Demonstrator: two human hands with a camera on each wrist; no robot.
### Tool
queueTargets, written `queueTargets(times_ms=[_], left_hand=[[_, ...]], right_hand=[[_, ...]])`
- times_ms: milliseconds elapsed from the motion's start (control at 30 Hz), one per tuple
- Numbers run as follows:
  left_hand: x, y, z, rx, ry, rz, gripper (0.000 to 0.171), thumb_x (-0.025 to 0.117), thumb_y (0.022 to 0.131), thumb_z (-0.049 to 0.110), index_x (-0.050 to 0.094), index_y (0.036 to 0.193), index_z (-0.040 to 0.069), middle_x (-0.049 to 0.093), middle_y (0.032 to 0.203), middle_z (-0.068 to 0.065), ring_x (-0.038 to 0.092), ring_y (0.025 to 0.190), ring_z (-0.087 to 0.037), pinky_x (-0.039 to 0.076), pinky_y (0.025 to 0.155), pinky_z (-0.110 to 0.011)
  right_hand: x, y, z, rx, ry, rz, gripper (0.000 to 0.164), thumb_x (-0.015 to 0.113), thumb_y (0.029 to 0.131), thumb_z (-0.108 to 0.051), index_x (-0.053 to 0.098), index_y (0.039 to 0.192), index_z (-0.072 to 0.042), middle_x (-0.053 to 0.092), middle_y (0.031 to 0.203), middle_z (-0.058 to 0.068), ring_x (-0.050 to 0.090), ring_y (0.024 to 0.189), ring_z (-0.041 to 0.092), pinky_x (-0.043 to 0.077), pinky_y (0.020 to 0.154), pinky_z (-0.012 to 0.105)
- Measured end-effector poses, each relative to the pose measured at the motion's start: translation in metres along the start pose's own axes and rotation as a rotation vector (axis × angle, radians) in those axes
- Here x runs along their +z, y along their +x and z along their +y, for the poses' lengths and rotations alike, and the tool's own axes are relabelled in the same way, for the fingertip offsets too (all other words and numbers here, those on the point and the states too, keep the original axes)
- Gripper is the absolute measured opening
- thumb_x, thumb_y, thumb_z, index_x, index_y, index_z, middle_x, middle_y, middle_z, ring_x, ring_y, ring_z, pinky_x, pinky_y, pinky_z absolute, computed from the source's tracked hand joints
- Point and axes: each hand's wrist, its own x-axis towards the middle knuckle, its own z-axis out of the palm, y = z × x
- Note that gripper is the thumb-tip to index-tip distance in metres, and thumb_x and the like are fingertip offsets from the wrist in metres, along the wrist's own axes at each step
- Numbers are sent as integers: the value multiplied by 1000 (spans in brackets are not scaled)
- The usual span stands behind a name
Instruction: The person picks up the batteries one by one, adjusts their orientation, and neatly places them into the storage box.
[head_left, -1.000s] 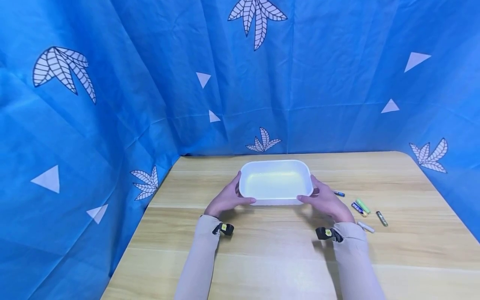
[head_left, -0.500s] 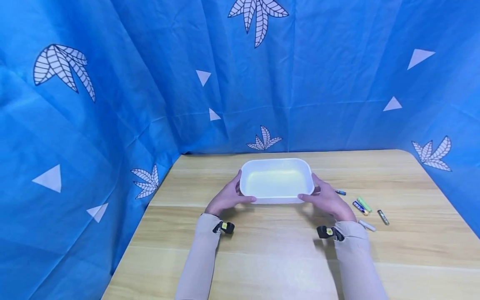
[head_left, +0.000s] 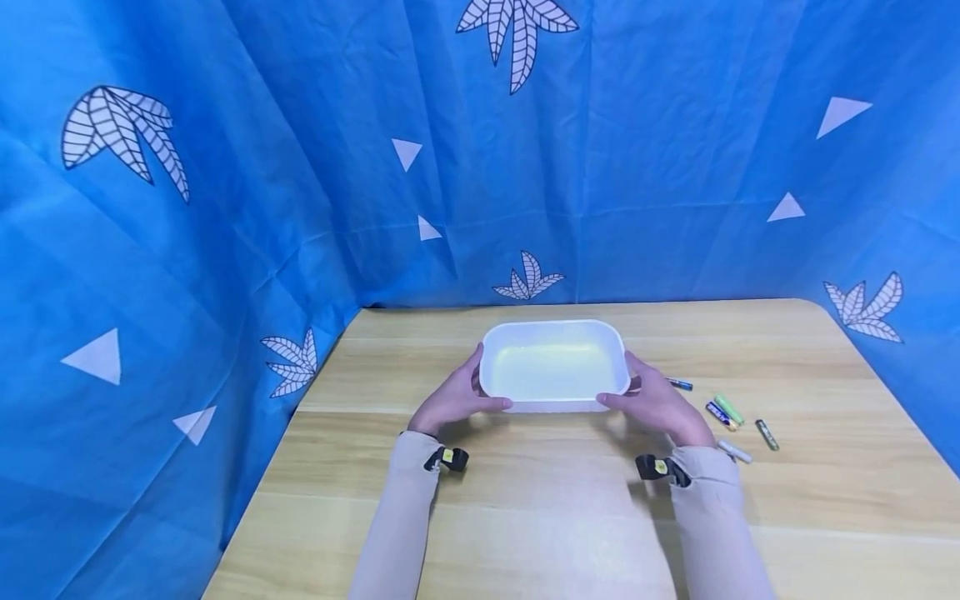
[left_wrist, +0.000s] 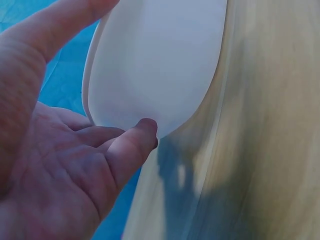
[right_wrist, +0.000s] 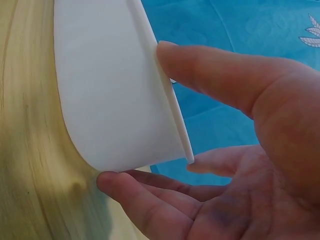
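A white plastic basin [head_left: 555, 371], rectangular with rounded corners, is held between both hands at the middle of the table, its inside facing up with nothing in it. My left hand [head_left: 453, 396] grips its left end, thumb at the near rim and the other fingers around the end wall. My right hand [head_left: 656, 402] holds the right end the same way. In the left wrist view the basin's side wall [left_wrist: 155, 65] shows above the fingertips. In the right wrist view the thumb lies on the rim and the fingers touch the lower end of the wall [right_wrist: 110, 90].
Several batteries lie right of the right hand: a green one [head_left: 728, 409], a dark blue one [head_left: 720, 414], a dark one [head_left: 767, 434], a white one [head_left: 734, 451] and a blue one [head_left: 680, 384]. A blue curtain [head_left: 637, 167] hangs behind the wooden table [head_left: 540, 517].
The basin and both hands stay nearly in place, with only a very slight dip of the basin in the head view over the last half second. The batteries lie as before.
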Motion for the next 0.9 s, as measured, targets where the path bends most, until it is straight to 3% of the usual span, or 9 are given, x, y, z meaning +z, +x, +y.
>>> queueTargets(times_ms=[233, 533, 900], left_hand=[[4, -4, 3, 39, 8, -2, 130, 96, 69, 43, 10, 167, 36, 34, 169, 5, 37, 155, -22, 36, 125, -48], [6, -13, 5, 66, 17, -12, 129, 96, 70, 34, 11, 167, 34, 38, 167, 2, 41, 152, -26, 38, 124, -50], [9, -13, 6, 57, 37, 4, 127, 96, 69, 41, 14, 166, 37, 41, 164, 5, 42, 151, -23, 36, 124, -52]], right_hand=[[-1, -7, -4, 4, 0, 8, 101, 80, 90, -34, 19, 166, -9, 59, 140, 24, 62, 118, 37, 57, 92, 45], [1, -12, -4, -15, 27, -5, 101, 83, 87, -26, 21, 162, 1, 55, 141, 29, 62, 118, 41, 57, 92, 41], [-2, -12, -3, 38, 10, -10, 105, 82, 88, -32, 16, 164, -1, 59, 135, 29, 62, 117, 38, 58, 89, 40]])
